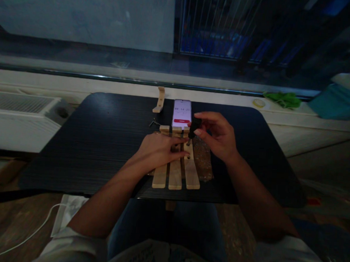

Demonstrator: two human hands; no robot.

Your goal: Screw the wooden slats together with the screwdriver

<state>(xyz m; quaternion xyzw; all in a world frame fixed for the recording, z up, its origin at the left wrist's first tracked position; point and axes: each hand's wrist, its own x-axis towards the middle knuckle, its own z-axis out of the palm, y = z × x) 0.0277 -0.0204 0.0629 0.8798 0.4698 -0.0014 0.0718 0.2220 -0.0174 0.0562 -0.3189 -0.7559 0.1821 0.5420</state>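
Three pale wooden slats with raised far ends lie side by side: the left slat (160, 177), the middle slat (175, 176) and the right slat (191, 175). My left hand (156, 149) lies across them, thumb and forefinger stretched apart and resting on the right slat near its holes. My right hand (220, 135) is closed on the black handle of a screwdriver (195, 127), held nearly upright. Its tip meets the right slat at the far hole; a screw there is too small to make out. Beneath the slats is a brown, plastic-wrapped piece (203, 158).
A phone (182, 111) showing a running timer lies beyond the slats on the black table (109, 142). Left of it are a bent wooden piece (160, 100) and a few small metal screws (153, 123). A white windowsill (224, 99) borders the far edge; a radiator (18, 121) stands left.
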